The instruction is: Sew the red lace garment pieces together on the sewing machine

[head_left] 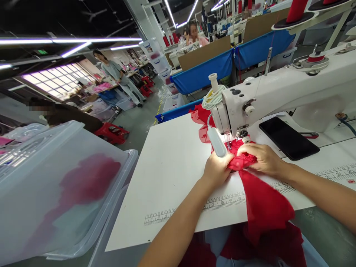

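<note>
Red fabric (267, 200) runs from under the needle area of a white sewing machine (278, 85) over the table's front edge and down onto my lap. My left hand (217, 168) grips the fabric just left of the presser foot (229, 145), its fingertips partly hidden by the cloth. On the right side of the same piece, my right hand (261, 157) pinches a gathered, lacy-looking part between thumb and fingers. A small lit lamp (217, 142) hangs beside the needle, above my left hand. More red fabric (203, 126) lies behind the machine head.
A black phone (289, 138) lies on the machine bed, right of my hands. Printed rulers (161, 218) mark the white table (167, 167). A translucent plastic bin (63, 185) stands at left. Red thread cones (297, 11) sit above. Several people are farther back, one standing (115, 76).
</note>
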